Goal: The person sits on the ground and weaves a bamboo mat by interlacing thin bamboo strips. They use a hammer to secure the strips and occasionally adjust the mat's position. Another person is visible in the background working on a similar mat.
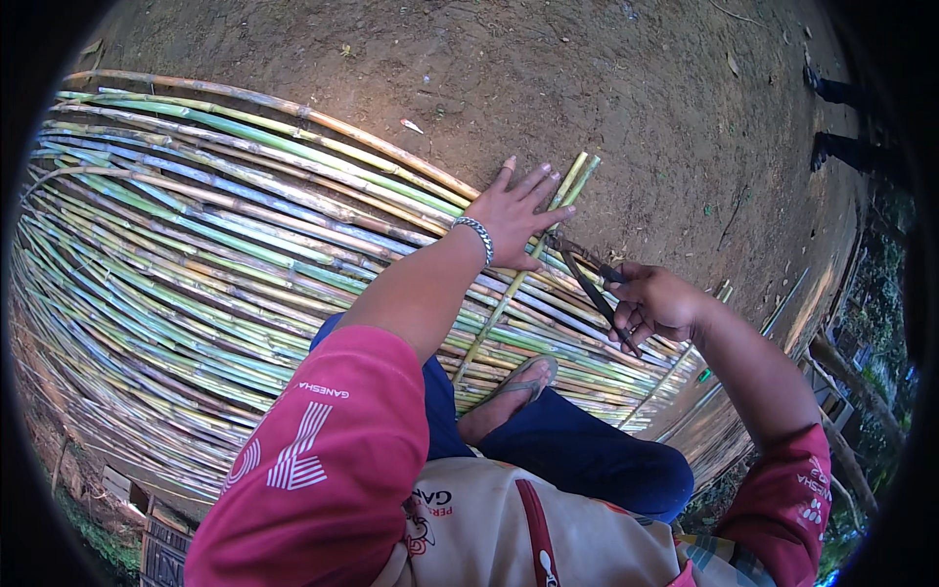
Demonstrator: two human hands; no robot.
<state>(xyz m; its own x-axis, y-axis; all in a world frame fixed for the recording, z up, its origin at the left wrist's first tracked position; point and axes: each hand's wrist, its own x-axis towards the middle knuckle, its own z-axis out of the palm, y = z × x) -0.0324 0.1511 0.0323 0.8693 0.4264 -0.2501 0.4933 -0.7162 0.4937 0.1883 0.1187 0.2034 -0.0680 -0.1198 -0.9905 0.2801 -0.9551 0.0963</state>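
Note:
Many long green and yellow jointed canes (245, 186), like thin bamboo, lie side by side on the ground. Two thinner sticks (514, 286) run crosswise over them. My left hand (514, 217) rests on the canes' far edge with its fingers spread, touching the upper part of the cross sticks. A silver chain bracelet is on that wrist. My right hand (653, 301) holds dark metal pincers (584, 279) by the handles, which stand apart. Their jaws are at the cross sticks, just beside my left hand; what lies between the jaws is too small to tell.
Bare brown soil (587, 88) stretches beyond the canes. My sandalled foot (509, 399) is among the canes, close below the cross sticks. A second crosswise stick (660, 391) lies further right. Another person's dark-clad legs (846, 152) show at the far right.

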